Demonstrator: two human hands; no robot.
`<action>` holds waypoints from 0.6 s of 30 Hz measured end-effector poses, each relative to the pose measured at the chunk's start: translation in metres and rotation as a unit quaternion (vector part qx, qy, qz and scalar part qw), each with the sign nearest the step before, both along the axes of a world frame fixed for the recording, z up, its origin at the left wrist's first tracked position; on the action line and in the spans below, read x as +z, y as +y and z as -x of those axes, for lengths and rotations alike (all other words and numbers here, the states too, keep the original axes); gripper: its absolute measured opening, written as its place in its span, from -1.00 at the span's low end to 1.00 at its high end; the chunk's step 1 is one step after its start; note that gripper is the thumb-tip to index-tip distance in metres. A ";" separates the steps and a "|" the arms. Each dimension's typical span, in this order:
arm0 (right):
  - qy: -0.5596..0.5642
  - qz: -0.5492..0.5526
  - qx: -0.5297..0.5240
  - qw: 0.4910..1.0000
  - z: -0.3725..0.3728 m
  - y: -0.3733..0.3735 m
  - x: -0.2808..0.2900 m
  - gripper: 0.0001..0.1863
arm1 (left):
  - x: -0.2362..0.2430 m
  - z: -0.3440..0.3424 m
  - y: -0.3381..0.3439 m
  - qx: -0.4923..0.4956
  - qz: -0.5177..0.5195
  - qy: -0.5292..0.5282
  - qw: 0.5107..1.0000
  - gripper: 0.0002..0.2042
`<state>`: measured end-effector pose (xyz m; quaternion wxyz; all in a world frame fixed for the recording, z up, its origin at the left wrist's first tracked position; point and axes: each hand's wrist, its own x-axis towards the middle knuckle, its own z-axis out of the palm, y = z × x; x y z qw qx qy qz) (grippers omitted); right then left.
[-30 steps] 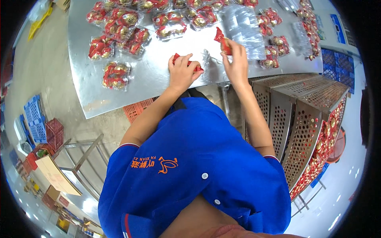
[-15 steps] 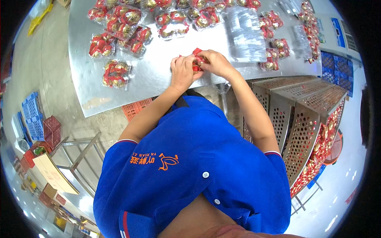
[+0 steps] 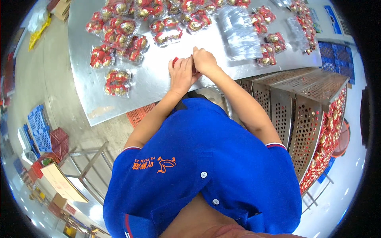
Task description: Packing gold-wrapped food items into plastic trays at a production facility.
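Note:
Near the front edge of the metal table (image 3: 158, 73), my two hands are together over red-and-gold wrapped pieces (image 3: 175, 60). My left hand (image 3: 182, 73) is closed around them, and a bit of red wrapper shows past its fingertips. My right hand (image 3: 205, 61) is closed against the other side, its fingers bent; what lies between them is mostly hidden. To the right lies a stack of clear plastic bags (image 3: 240, 39). A clear pack (image 3: 117, 82) of several red-and-gold pieces rests by itself to the left.
More clear packs (image 3: 166, 30) crowd the far side of the table. A few packs (image 3: 268, 54) lie right of the bags. A perforated metal bin (image 3: 307, 135) heaped with red-and-gold pieces (image 3: 323, 152) stands at my right. An orange crate (image 3: 139, 114) sits below the table's edge.
My right hand has shifted slightly left and turned, its knuckles now covering more of the red pieces. My left hand stays nearly in place. The whole view has tilted a little.

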<state>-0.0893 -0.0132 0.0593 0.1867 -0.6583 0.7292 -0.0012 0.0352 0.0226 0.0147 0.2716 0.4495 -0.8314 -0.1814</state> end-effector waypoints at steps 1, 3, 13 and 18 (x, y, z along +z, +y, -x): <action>-0.048 0.018 -0.025 0.998 0.011 0.002 -0.005 -0.76 | 0.001 0.003 0.000 0.019 0.032 -0.038 0.999 -0.31; -0.174 0.020 -0.020 0.984 0.031 0.010 -0.016 -0.74 | -0.004 0.012 -0.001 0.016 0.075 -0.087 0.993 -0.33; -0.294 0.268 -0.088 0.913 0.061 0.065 0.047 -0.69 | -0.013 0.037 -0.010 0.092 0.130 -0.064 0.985 -0.62; 0.029 0.557 -0.106 0.823 0.181 0.138 0.241 -0.74 | -0.011 0.031 -0.014 0.076 0.153 -0.066 0.983 -0.64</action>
